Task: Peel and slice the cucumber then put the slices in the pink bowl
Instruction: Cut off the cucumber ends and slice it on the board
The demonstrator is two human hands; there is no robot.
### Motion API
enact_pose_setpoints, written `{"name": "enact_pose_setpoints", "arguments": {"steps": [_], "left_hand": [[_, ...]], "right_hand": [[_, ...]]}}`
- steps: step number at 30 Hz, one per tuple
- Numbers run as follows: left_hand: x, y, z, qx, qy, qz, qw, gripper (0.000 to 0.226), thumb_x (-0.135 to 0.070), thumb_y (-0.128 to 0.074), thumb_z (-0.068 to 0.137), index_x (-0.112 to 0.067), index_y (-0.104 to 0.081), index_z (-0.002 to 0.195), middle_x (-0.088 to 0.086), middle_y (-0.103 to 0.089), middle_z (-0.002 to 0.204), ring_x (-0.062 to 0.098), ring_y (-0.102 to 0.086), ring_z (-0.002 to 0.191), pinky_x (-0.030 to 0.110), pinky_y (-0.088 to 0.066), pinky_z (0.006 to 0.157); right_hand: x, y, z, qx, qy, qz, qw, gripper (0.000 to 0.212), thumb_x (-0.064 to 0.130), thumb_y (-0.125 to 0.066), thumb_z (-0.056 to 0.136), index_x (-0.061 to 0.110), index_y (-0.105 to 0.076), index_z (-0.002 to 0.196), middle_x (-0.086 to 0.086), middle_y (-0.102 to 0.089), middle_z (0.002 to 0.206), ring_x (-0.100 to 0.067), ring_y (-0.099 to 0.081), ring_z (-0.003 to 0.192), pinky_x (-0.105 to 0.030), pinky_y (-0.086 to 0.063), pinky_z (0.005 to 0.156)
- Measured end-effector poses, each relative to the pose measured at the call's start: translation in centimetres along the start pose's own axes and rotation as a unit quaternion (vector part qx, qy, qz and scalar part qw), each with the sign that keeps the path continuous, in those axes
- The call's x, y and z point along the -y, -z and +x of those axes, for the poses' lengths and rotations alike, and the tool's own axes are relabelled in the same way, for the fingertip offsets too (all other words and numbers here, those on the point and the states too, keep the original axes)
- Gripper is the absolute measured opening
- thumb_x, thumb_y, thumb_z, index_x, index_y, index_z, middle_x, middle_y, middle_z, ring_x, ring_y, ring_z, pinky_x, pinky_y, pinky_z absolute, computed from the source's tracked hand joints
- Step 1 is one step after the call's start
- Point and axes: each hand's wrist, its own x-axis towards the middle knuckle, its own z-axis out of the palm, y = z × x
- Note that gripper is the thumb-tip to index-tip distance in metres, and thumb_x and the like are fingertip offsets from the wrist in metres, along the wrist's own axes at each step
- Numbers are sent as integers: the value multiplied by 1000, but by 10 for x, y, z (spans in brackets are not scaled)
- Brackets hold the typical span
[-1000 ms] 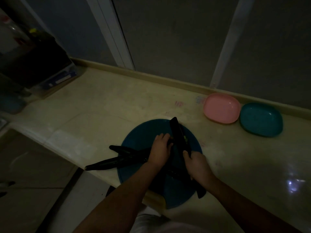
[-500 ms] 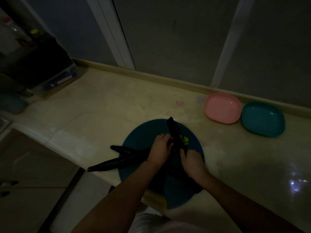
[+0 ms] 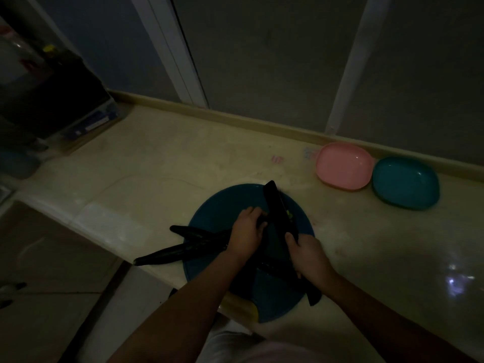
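A dark cucumber [image 3: 275, 205] lies slantwise over a blue plate [image 3: 214, 213] at the tabletop [image 3: 157, 166] edge. The left hand [image 3: 246, 235] curls round its middle. The right hand [image 3: 307, 256] is curled over its near part; what it pinches cannot be told in the gloom. The pink bowl [image 3: 343, 166] sits well apart, touching a teal bowl [image 3: 404, 182].

Right hand [image 3: 309, 258] and cucumber [image 3: 277, 208] tip slightly back rightward.
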Motion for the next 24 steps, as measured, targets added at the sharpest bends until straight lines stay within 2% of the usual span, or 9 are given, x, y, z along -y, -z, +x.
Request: {"name": "enact_pose_setpoints", "arguments": {"steps": [4, 9, 15, 24], "left_hand": [[0, 0, 0, -4, -3, -2, 1000, 17, -8, -58, 88, -6, -60, 105, 12, -58, 99, 23, -51, 94, 20, -31, 70], [0, -1, 0, -3, -6, 1, 1000, 17, -8, -58, 89, -5, -60, 106, 14, -57, 100, 25, -51, 94, 23, -33, 72], [1, -1, 1, -1, -3, -5, 1000, 18, -8, -58, 89, -5, -61, 106, 13, -58, 101, 25, -51, 95, 24, -34, 73], [2, -2, 0, -2, 7, -12, 1000, 17, -9, -58, 89, -4, -60, 105, 13, -59, 101, 24, -52, 97, 24, -35, 76]], "right_hand": [[1, -3, 0, 2, -6, 19, 1000, 41, 32, -38, 99, 7, -48, 68, -14, -51, 62, -17, -45, 44, -27, -38, 44], [3, -3, -1, 8, -18, 32, 999, 42, 33, -37, 99, 8, -46, 67, -11, -49, 58, -15, -44, 38, -23, -36, 36], [6, -3, -3, 12, -16, 38, 999, 45, 32, -36, 100, 9, -44, 62, -9, -47, 51, -12, -43, 30, -21, -34, 34], [11, -10, -1, 4, -11, -2, 1000, 45, 31, -34, 100, 10, -43, 62, -7, -48, 52, -18, -46, 38, -25, -37, 37]]}}
